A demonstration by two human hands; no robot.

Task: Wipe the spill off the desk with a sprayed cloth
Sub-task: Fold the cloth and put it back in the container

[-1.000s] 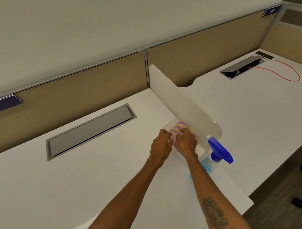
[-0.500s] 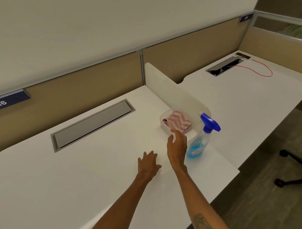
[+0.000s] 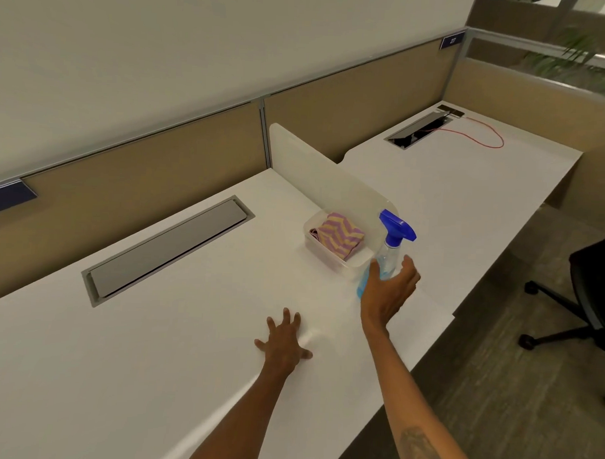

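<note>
Right hand is sitting spread wide around the lower body of the spray bottle, thumb on the left side, fingers on the right, not closed on it; cannot tell if skin is touching the plastic. Bottle is standing upright near the right edge of the white desk, blue trigger head on top, blue liquid in the bottom, just beside the clear plastic tray. Folded cloth, purple and yellow zigzag, is lying inside the tray, nobody touching it. Tray is sitting against the frosted divider panel separating this desk from the next desk. Left hand is lying flat, palm down, fingers splayed on the desk surface, holding nothing, well apart from tray and bottle. No spill readable on the white surface from the head view. Grey cable hatch is sitting closed toward the back left of the desk. Red cable is looping across the next desk. Black office chair is standing on the floor at the right edge.
</note>
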